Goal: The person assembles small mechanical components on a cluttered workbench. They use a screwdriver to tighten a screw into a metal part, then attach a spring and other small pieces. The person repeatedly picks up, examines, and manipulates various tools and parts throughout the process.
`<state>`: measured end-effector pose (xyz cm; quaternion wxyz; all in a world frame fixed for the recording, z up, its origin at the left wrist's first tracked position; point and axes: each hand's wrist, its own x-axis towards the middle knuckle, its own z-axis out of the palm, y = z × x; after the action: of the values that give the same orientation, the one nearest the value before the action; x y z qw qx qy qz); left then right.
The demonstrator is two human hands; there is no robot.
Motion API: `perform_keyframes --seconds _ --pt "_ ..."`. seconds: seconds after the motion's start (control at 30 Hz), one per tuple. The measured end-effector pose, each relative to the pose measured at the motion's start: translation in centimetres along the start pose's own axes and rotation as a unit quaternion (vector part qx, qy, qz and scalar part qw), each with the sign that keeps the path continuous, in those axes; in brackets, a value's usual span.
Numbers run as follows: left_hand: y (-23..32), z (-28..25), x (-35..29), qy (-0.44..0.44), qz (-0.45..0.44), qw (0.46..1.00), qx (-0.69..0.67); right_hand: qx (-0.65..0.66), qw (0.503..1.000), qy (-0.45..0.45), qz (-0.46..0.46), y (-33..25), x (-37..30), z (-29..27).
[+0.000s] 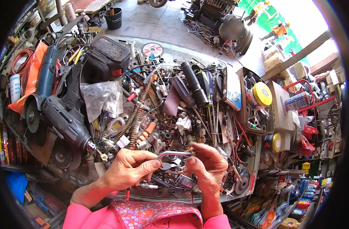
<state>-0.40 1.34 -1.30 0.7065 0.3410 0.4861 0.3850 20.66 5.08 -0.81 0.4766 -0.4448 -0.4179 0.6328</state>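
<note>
Above a tray heaped with metal parts, a thin grey metal rod (172, 153) with a bend in it spans my two hands. My left hand (133, 168) pinches its left end between thumb and fingers. At the rod's other end, a small brownish cylindrical piece (192, 151) sits between the curled fingers and thumb of my right hand (209, 167). Whether that piece is joined to the rod I cannot tell. Just under the rod shows a dark round disc (165, 166). A spark plug (148, 186) lies below my left hand.
A cordless impact wrench (65, 118) and a blue angle grinder (47, 74) lie at the left. A black flashlight (194, 84) and long springs (138, 114) rest on the heap. Yellow-lidded tins (262, 94) stand right. Far right, people in orange vests (280, 29) are outside.
</note>
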Motion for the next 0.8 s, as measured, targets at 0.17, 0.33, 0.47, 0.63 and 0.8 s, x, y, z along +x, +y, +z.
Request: perform_keyframes --seconds 0.17,0.33,0.47,0.63,0.8 --pt "0.1 0.6 -0.1 -0.003 0.058 0.998 0.012 -0.031 0.999 -0.001 0.015 0.0 0.1 -1.2" --pt "0.2 0.5 -0.2 0.002 0.090 0.995 0.039 -0.087 0.996 0.017 -0.015 -0.7 0.0 -0.6" --pt "0.2 0.4 -0.2 0.008 0.135 0.988 0.070 -0.087 0.996 0.004 -0.016 -1.5 -0.6 0.2" --pt "0.8 0.5 -0.4 -0.049 0.190 0.971 0.139 -0.301 0.933 -0.077 -0.179 -2.7 -0.7 -0.1" --pt "0.4 0.8 -0.3 -0.010 0.274 0.953 0.130 -0.195 0.973 0.008 -0.123 -2.6 -1.9 -0.3"
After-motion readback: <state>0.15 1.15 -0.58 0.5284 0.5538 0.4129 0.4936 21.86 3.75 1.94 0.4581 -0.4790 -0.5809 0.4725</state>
